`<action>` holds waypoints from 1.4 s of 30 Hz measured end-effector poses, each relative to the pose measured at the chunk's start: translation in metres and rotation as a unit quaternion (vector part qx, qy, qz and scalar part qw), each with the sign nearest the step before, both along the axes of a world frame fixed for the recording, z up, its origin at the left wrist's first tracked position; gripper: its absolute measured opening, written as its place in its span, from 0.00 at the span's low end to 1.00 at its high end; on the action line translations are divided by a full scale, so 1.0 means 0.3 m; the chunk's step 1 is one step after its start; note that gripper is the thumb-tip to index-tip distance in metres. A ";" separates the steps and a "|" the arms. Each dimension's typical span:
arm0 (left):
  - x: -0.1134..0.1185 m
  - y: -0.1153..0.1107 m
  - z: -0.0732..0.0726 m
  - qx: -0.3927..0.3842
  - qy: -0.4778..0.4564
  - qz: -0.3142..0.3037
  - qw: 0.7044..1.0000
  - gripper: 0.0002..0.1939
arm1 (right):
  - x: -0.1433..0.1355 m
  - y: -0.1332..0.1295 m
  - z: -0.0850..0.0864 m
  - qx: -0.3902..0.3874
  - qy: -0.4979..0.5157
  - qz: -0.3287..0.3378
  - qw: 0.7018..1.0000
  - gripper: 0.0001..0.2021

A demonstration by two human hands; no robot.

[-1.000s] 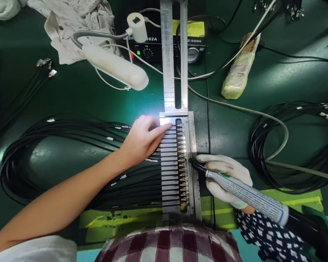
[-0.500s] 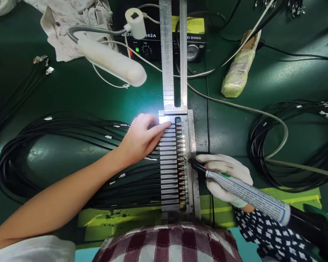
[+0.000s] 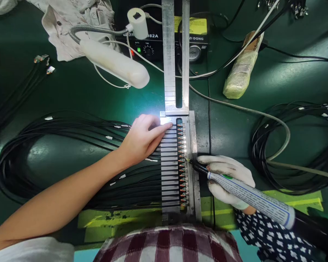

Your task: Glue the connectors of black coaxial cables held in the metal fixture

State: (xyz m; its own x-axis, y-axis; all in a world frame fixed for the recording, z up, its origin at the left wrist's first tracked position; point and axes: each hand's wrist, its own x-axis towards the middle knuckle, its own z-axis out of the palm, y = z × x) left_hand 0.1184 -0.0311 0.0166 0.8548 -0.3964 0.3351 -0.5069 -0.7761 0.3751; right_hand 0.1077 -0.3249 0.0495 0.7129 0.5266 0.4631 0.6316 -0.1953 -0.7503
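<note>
My bare left hand (image 3: pixel 145 140) rests at the upper left of a slotted metal fixture (image 3: pixel 168 209). Its index finger stretches over the top cables, and the other fingers curl, partly hidden. Thin black cables (image 3: pixel 170 177) lie in the slots side by side, their stripped orange and green wire ends meeting a column of small metal connectors (image 3: pixel 183 174). In a white glove, my right hand (image 3: pixel 231 174) is closed around a thick pen (image 3: pixel 251 198) with a printed white label. The pen's narrow tip is at a connector near the middle of the column.
A white lamp (image 3: pixel 114 63) shines from the upper left. Behind stands a black dispenser box (image 3: pixel 158 47) with dials. Coiled cables (image 3: pixel 16 149) lie left, with another coil (image 3: pixel 258 153) at right. A wrapped bundle (image 3: pixel 240 74) and a crumpled cloth (image 3: pixel 79 25) lie farther back.
The whole view has shifted slightly. Both hands and the pen keep almost the same place against the fixture.
</note>
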 end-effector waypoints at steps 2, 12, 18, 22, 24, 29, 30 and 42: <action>-0.001 0.001 0.000 0.001 0.003 0.001 1.000 0.17 | 0.000 0.000 0.001 0.000 0.005 -0.004 1.000 0.09; 0.000 0.001 -0.005 -0.012 0.004 0.004 1.000 0.17 | -0.011 -0.004 0.015 -0.002 0.004 -0.014 1.000 0.08; 0.003 0.000 -0.011 -0.010 -0.010 0.004 1.000 0.16 | -0.043 -0.005 0.024 -0.022 -0.010 -0.006 1.000 0.08; 0.005 -0.001 -0.009 -0.010 -0.018 0.008 1.000 0.16 | -0.045 0.003 0.009 -0.031 -0.013 -0.007 0.999 0.07; 0.005 0.000 -0.008 -0.007 -0.015 0.006 1.000 0.16 | -0.042 0.003 0.002 -0.025 -0.007 -0.011 1.000 0.08; 0.003 0.002 -0.008 -0.003 -0.001 0.010 1.000 0.16 | -0.038 0.002 -0.004 -0.009 -0.007 -0.010 1.000 0.09; 0.003 0.002 -0.008 -0.005 0.001 0.012 1.000 0.16 | -0.038 0.003 -0.004 -0.007 -0.007 -0.011 1.000 0.08; 0.005 0.004 -0.011 -0.012 0.002 0.006 1.000 0.17 | -0.040 0.001 0.005 -0.010 -0.001 0.000 1.000 0.07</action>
